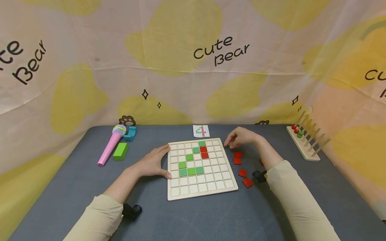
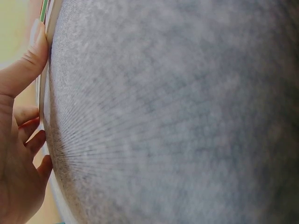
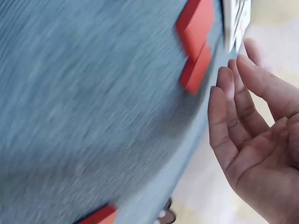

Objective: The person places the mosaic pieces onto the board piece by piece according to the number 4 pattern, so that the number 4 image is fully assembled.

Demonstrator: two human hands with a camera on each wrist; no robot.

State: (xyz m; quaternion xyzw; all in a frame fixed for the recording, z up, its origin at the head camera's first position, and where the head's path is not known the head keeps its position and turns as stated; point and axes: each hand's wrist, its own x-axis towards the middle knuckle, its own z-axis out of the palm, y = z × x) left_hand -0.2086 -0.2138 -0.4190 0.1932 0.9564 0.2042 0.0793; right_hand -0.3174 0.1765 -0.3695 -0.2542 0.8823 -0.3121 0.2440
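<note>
A wooden grid board (image 1: 202,195) lies in the middle of the grey table (image 1: 75,187). Several green tiles (image 1: 191,171) and two red tiles (image 1: 204,152) sit in its cells. My left hand (image 1: 152,164) rests flat against the board's left edge, thumb (image 2: 25,63) pressed to the rim. My right hand (image 1: 241,137) hovers by the board's far right corner, fingers relaxed and palm (image 3: 261,163) empty. Several loose red tiles (image 1: 238,154) lie on the table just below that hand; two of these red tiles (image 3: 196,28) show blurred in the right wrist view.
A small pattern card (image 1: 201,131) lies behind the board. At the back left are a pink toy microphone (image 1: 109,145), a green block (image 1: 120,151) and a teal block (image 1: 130,134). A wooden peg rack with beads (image 1: 304,142) stands at the right. A printed cloth backdrop surrounds the table.
</note>
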